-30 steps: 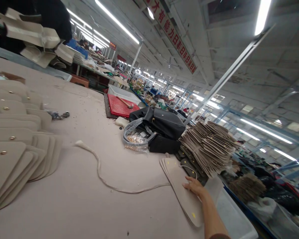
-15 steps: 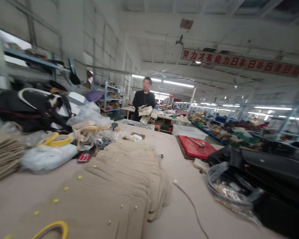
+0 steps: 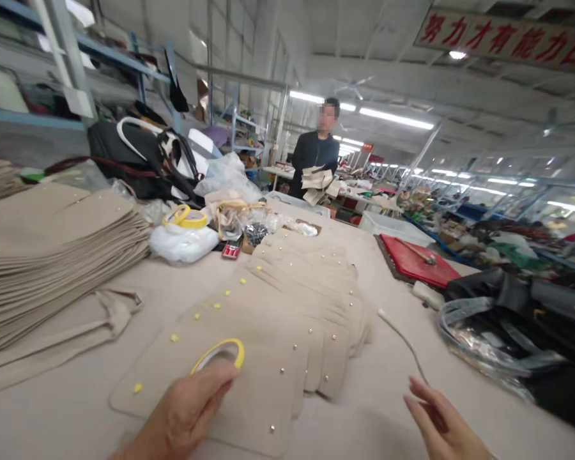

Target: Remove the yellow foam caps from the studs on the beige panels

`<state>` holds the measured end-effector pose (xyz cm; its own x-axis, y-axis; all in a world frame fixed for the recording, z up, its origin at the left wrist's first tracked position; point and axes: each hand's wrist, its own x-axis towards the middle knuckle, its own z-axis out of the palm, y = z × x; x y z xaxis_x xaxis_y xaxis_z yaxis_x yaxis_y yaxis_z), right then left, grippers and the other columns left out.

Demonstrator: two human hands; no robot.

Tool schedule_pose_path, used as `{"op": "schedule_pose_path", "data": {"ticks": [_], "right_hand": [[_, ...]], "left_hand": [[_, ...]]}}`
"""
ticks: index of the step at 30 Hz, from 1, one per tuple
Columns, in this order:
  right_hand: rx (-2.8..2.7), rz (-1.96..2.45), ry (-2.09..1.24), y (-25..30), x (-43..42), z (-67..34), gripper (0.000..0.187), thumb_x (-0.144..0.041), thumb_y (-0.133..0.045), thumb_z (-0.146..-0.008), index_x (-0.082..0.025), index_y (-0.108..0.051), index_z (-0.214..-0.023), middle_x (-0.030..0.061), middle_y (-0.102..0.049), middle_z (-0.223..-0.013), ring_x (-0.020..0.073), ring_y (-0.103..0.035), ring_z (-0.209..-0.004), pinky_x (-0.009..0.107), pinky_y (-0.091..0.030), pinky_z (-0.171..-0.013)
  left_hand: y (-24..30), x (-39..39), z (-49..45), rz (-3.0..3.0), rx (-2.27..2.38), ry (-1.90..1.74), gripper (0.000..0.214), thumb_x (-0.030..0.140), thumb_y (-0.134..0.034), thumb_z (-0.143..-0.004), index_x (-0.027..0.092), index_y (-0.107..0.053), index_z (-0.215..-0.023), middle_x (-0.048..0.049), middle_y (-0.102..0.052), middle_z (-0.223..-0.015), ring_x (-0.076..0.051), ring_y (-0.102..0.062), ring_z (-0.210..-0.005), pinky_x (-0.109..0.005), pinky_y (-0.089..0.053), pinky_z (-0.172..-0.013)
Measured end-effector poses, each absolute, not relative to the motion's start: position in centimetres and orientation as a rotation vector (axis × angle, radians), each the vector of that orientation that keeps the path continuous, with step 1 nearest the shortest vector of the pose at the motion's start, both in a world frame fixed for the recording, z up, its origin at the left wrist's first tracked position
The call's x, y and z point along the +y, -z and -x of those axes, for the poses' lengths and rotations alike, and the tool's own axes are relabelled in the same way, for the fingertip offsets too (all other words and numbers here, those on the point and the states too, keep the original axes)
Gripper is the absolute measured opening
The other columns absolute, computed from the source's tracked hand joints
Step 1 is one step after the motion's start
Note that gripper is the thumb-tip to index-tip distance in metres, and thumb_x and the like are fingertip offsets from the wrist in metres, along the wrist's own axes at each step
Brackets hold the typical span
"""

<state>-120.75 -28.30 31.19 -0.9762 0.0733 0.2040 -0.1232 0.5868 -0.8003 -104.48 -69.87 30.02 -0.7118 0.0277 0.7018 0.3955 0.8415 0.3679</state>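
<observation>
My left hand (image 3: 184, 409) is closed on a roll of yellow tape (image 3: 242, 353), held above the nearest beige panel (image 3: 253, 402). That panel lies at the front of a row of overlapping beige panels (image 3: 311, 281). Small metal studs (image 3: 295, 347) dot their right side, and bits of yellow tape (image 3: 174, 338) sit along the left edge. At the lower right, my right hand (image 3: 443, 418) is over the table with its fingers apart and nothing between them. A thin cord (image 3: 405, 338) lies on the table just beyond it.
A thick stack of beige panels (image 3: 62, 255) and a fabric strap (image 3: 76, 345) lie left. Farther back are more yellow tape rolls (image 3: 191, 219) on a plastic bag. A hammer (image 3: 414, 251) rests on a red board (image 3: 419, 262), near black bags (image 3: 531, 319). A person (image 3: 316, 153) stands beyond the table.
The view has turned left, so the scene has shifted right. Both my hands have come into view, and the left one now holds the tape roll.
</observation>
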Motion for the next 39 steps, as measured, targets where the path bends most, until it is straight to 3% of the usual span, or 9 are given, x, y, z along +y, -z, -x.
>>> {"op": "schedule_pose_path", "data": {"ticks": [3,7,11,16,21,27,34,37,39], "right_hand": [[-2.638,-0.262,-1.371,-32.9,-35.3,117.6,0.046,-0.058,-0.066,-0.072,-0.021,-0.073,-0.097,0.0103,-0.073,-0.102,0.0266,-0.07,-0.093,0.034,-0.058,-0.083],[-2.668,-0.618,-1.508,-33.9,-43.3,113.6,0.029,-0.043,-0.059,-0.088,-0.02,-0.072,-0.098,0.006,-0.074,-0.089,0.0186,-0.07,-0.076,0.026,-0.058,-0.069],[-2.507,-1.055,-1.505,-35.1,-48.6,109.9,0.013,-0.023,-0.059,-0.09,-0.022,-0.069,-0.097,0.0019,-0.071,-0.084,0.0136,-0.067,-0.074,0.021,-0.054,-0.068],[-2.378,-1.394,-1.415,-35.4,-51.5,107.8,0.027,-0.008,-0.053,-0.09,-0.021,-0.062,-0.112,0.0043,-0.067,-0.094,0.0137,-0.063,-0.085,0.024,-0.052,-0.075],[-2.364,-1.462,-1.302,-34.3,-51.4,107.4,0.024,-0.006,-0.05,-0.091,-0.02,-0.061,-0.107,0.006,-0.066,-0.095,0.016,-0.062,-0.09,0.027,-0.051,-0.078],[-2.248,-1.405,-1.163,-33.7,-51.0,106.6,0.017,-0.006,-0.048,-0.088,-0.019,-0.059,-0.089,0.0026,-0.064,-0.074,0.0147,-0.06,-0.068,0.024,-0.047,-0.062],[-2.169,-1.232,-1.048,-32.2,-50.3,105.9,0.019,-0.004,-0.047,-0.083,-0.018,-0.061,-0.083,0.0004,-0.059,-0.063,0.0124,-0.056,-0.057,0.022,-0.047,-0.057],[-2.242,-1.108,-1.157,-32.1,-50.0,105.6,0.018,-0.007,-0.049,-0.082,-0.018,-0.064,-0.081,0.0011,-0.062,-0.063,0.0122,-0.058,-0.056,0.022,-0.048,-0.056],[-2.441,-0.894,-1.427,-32.3,-50.0,105.6,0.014,-0.014,-0.053,-0.082,-0.017,-0.065,-0.076,0.0009,-0.063,-0.061,0.0119,-0.058,-0.052,0.021,-0.047,-0.051]], "left_hand": [[-30.8,-70.2,103.2,0.248,-2.314,0.844,0.024,0.022,-0.05,-0.096,0.024,-0.053,-0.119,0.0015,-0.074,-0.096,-0.01,-0.071,-0.088,-0.012,-0.054,-0.082],[-31.7,-70.0,101.6,0.275,-2.395,0.926,0.037,0.025,-0.047,-0.098,0.021,-0.044,-0.134,-0.0039,-0.07,-0.114,-0.012,-0.067,-0.104,-0.018,-0.052,-0.092],[-32.3,-69.4,100.9,0.273,-2.419,0.903,0.039,0.026,-0.041,-0.1,0.019,-0.037,-0.138,-0.0066,-0.068,-0.119,-0.013,-0.069,-0.101,-0.02,-0.055,-0.088],[-32.1,-69.1,100.5,0.302,-2.441,0.79,0.036,0.029,-0.035,-0.102,0.014,-0.038,-0.135,-0.0091,-0.071,-0.108,-0.017,-0.071,-0.092,-0.024,-0.058,-0.076],[-31.9,-68.4,100.2,0.358,-2.451,0.768,0.034,0.024,-0.035,-0.101,0.013,-0.037,-0.134,-0.0054,-0.072,-0.092,-0.017,-0.07,-0.073,-0.026,-0.056,-0.062],[-31.7,-67.3,99.8,0.374,-2.434,0.803,0.029,0.022,-0.036,-0.101,0.014,-0.041,-0.128,-0.0042,-0.071,-0.091,-0.017,-0.069,-0.076,-0.025,-0.053,-0.064],[-31.9,-66.5,99.7,0.422,-2.568,0.954,0.022,0.017,-0.032,-0.099,0.022,-0.053,-0.098,0.0006,-0.065,-0.08,-0.015,-0.064,-0.072,-0.024,-0.046,-0.062],[-32.3,-66.2,100.3,0.426,-2.559,0.924,0.023,0.015,-0.033,-0.098,0.021,-0.054,-0.09,0.0004,-0.061,-0.074,-0.015,-0.06,-0.067,-0.025,-0.042,-0.058],[-32.6,-65.8,100.9,0.446,-2.54,0.856,0.024,0.013,-0.033,-0.096,0.021,-0.053,-0.085,0.0003,-0.057,-0.07,-0.016,-0.055,-0.061,-0.027,-0.038,-0.054]]}}
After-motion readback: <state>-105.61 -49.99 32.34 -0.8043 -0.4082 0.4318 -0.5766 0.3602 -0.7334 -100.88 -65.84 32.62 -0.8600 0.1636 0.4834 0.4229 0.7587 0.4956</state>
